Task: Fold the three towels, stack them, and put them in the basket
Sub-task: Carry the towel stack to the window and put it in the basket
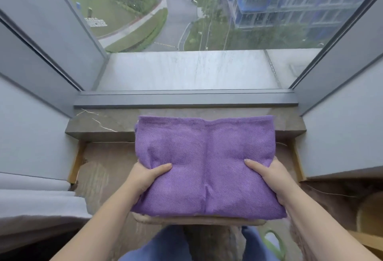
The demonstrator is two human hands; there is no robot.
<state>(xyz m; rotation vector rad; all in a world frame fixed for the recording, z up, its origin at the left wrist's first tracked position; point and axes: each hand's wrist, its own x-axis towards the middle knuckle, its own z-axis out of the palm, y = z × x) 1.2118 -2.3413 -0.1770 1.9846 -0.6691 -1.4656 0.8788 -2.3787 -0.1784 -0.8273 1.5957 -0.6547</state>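
A folded purple towel (205, 163) tops a stack held in the air in front of me, above the floor and my knees. Beneath its near edge shows a thin beige layer (199, 220), another folded towel as far as I can tell. My left hand (145, 180) grips the stack's left side, thumb on top and fingers hidden underneath. My right hand (271, 178) grips the right side the same way. No basket can be made out for certain; a tan curved object (371, 213) at the right edge is only partly in view.
A brown stone window sill (99, 124) runs across just beyond the stack, with a grey window frame (186, 98) and glass behind it. Grey walls close in on both sides. A grey cushioned surface (35, 204) lies at the left. The floor below is brown.
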